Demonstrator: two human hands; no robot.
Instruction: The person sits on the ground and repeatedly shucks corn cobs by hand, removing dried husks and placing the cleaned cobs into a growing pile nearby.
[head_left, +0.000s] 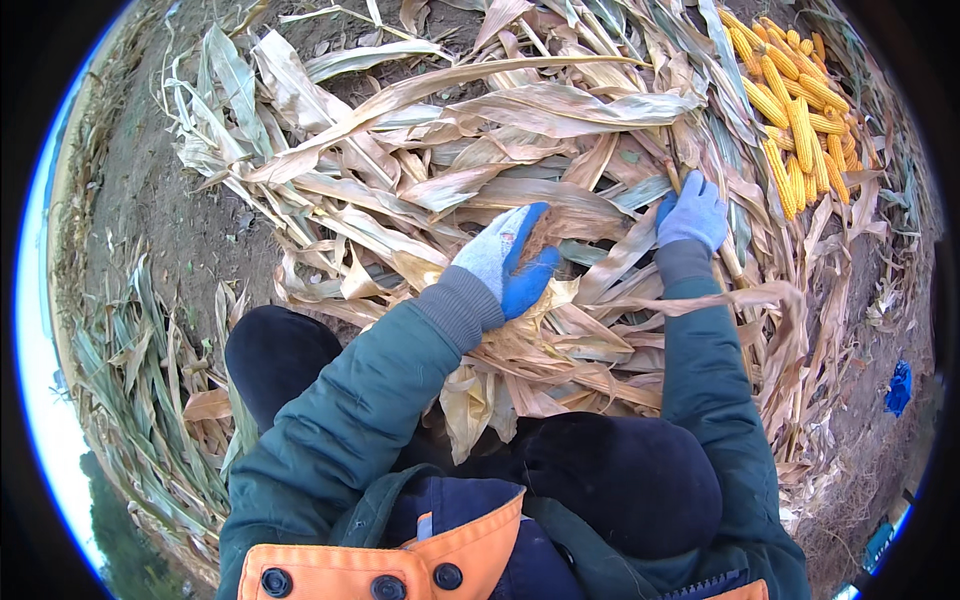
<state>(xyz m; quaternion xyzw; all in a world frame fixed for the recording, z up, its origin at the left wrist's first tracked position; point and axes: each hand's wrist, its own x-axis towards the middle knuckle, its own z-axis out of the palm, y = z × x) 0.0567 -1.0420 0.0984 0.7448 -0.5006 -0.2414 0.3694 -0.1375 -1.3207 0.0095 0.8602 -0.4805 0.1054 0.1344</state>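
My left hand (504, 259), in a pale glove with a blue coated palm, curls around a tuft of brown corn silk (538, 238) above the dry husks. Pale yellowish husk leaves (551, 300) lie just beneath it. Further right, my right hand (691, 214), gloved the same way, grips a dry corn stalk (673, 171) among the leaves; its fingertips are partly hidden. Dry corn stalks and leaves (525, 112) form a thick layer before me and around both hands. No ear of corn shows clearly in either hand.
Husked yellow corn ears (802, 112) are piled at the upper right. More cut stalks (142, 390) lie at the left, with bare soil (180, 217) beyond. A crumpled blue object (898, 388) lies on the ground at the right. My dark-clad knees (622, 480) border the husks.
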